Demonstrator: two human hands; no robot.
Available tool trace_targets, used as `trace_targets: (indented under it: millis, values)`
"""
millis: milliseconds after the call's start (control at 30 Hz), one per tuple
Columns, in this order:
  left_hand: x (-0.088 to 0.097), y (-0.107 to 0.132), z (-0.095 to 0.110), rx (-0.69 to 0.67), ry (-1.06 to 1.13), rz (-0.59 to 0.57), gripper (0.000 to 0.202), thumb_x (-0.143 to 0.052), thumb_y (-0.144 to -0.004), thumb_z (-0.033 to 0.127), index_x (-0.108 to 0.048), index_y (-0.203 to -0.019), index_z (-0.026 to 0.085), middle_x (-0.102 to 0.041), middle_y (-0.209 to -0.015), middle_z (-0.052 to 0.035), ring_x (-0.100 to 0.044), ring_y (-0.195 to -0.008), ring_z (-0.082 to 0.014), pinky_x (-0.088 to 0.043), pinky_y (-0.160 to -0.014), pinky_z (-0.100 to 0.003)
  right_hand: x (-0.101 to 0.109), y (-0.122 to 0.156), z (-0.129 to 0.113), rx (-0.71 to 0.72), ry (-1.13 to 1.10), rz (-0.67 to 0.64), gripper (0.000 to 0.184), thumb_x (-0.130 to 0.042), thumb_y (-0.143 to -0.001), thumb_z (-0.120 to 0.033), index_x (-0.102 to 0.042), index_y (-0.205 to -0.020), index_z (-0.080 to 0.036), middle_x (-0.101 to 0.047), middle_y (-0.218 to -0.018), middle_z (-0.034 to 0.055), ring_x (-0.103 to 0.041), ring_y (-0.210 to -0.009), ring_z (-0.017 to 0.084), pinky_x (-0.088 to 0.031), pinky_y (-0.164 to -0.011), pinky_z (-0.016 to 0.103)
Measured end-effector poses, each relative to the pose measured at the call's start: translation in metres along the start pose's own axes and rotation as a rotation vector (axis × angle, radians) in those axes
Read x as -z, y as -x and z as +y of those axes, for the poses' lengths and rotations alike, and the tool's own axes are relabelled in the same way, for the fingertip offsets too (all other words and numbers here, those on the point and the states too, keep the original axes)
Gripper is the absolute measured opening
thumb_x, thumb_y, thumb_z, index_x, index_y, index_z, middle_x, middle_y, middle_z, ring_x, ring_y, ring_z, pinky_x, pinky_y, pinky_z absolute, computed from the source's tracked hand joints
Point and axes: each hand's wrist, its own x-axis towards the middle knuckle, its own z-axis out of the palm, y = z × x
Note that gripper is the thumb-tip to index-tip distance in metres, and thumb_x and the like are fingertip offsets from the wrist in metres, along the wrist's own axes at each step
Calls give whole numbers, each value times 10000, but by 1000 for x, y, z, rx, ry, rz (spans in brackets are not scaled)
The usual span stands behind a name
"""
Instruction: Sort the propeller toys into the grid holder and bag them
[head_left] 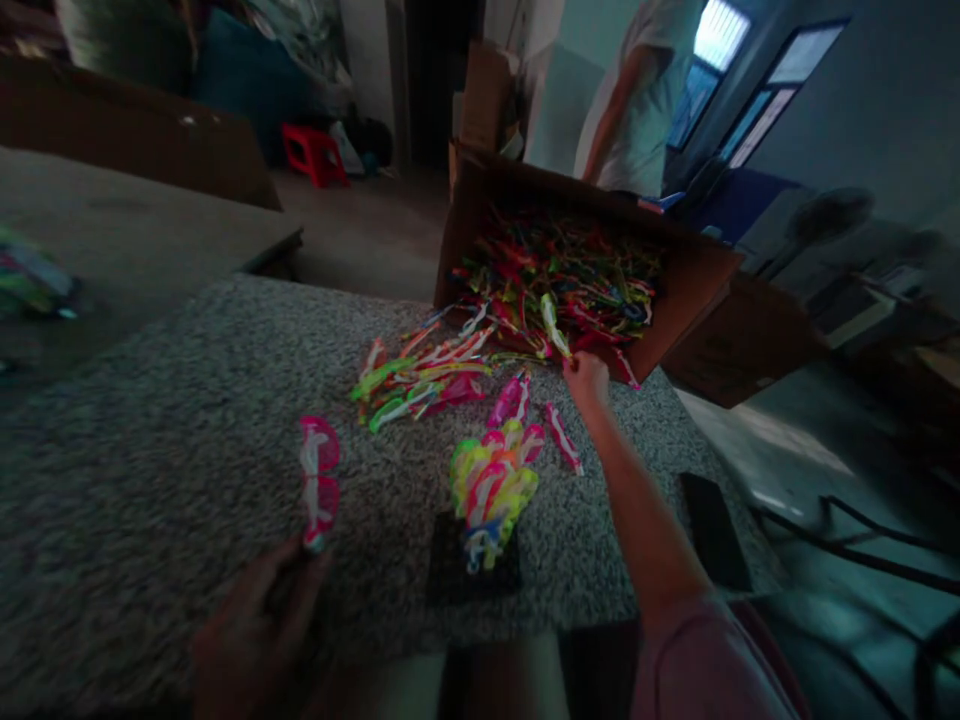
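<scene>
My left hand point(262, 610), blurred at the lower left, pinches one end of a pink plastic piece with two rounded lobes point(319, 475), which looks like toy glasses. At the mouth of the cardboard box, my right hand point(589, 380) is closed on the end of a yellow-green plastic piece point(553, 325). A fanned stack of neon pieces point(491, 475) lies on a small black square pad point(474, 590) between my arms. Two loose pink pieces, one of them a narrow pink piece point(564, 438), rest close to my right forearm.
The tipped cardboard box point(694, 310) holds a heap of mixed neon pieces point(562, 260). Some spill as a loose pile point(424, 375) onto the speckled tabletop point(187, 400). A black flat object point(714, 530) lies at the right edge. Behind the box stands a person point(637, 110); a red stool point(315, 155) is farther back.
</scene>
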Motion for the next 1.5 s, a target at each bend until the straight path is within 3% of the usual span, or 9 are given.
trace_targets:
  millis: [100, 167, 267, 333, 567, 733, 900, 1133, 1500]
  values:
    - [3, 8, 16, 21, 189, -59, 250, -595, -789, 489, -609, -885, 258, -711, -807, 43, -681, -701, -167, -573, -642, -282, 8, 103, 24, -72, -573, -51, 228, -593, -806, -328, -636, -908, -128, -698, -778, 68, -653, -658, 166, -497, -630, 251]
    - [2, 18, 36, -35, 313, -155, 242, -617, -786, 454, -613, -849, 220, -709, -762, 40, -668, -635, -144, -560, -596, -240, 9, 179, 30, -141, -869, -141, 263, -674, -731, -380, -629, -854, -152, -691, -725, 36, -656, -656, 166, -517, -631, 261]
    - [-10, 38, 65, -148, 432, -315, 195, -605, -819, 381, -634, -857, 192, -717, -756, 16, -662, -602, -133, -540, -557, -211, -2, 265, 22, -197, -949, -185, 250, -708, -703, -388, -629, -810, -177, -701, -742, 31, -662, -684, 171, -523, -645, 264]
    - [-25, 50, 78, -190, 451, -320, 184, -586, -839, 354, -641, -857, 179, -719, -759, -3, -669, -622, -141, -545, -584, -219, -12, 290, 10, -196, -892, -167, 245, -716, -694, -394, -616, -776, -185, -697, -726, 23, -658, -675, 173, -520, -639, 263]
    - [-62, 55, 80, -391, 340, -315, 208, -513, -890, 333, -647, -942, 183, -725, -897, -58, -692, -759, -176, -558, -709, -273, -18, 279, -21, -35, -678, -179, 158, -678, -731, -337, -614, -778, -199, -698, -706, -6, -664, -641, 157, -496, -610, 236]
    - [-59, 55, 78, -417, 316, -241, 186, -493, -901, 322, -617, -916, 184, -713, -858, -52, -680, -732, -165, -546, -704, -260, -15, 280, -21, -19, -641, -174, 142, -680, -731, -329, -621, -758, -204, -695, -697, -12, -661, -632, 149, -494, -607, 230]
    - [-50, 51, 75, -245, 363, -202, 152, -519, -881, 326, -547, -887, 177, -667, -738, -8, -629, -617, -129, -500, -582, -206, -22, 292, -29, 18, -654, -169, 146, -641, -785, -354, -607, -807, -213, -697, -741, -11, -663, -663, 143, -496, -634, 225]
    - [-54, 55, 70, -270, 284, -233, 88, -475, -893, 268, -494, -857, 190, -598, -751, -6, -579, -638, -124, -480, -627, -223, -27, 300, -55, -30, -315, -45, 66, -611, -813, -270, -585, -829, -212, -703, -762, 17, -668, -686, 183, -459, -632, 252]
    - [-55, 61, 76, -288, 150, -257, 94, -404, -921, 245, -488, -923, 204, -614, -810, -31, -620, -705, -164, -462, -614, -250, -25, 300, -47, -111, -468, -38, 103, -583, -809, -324, -573, -831, -224, -693, -738, 15, -663, -662, 176, -469, -601, 249]
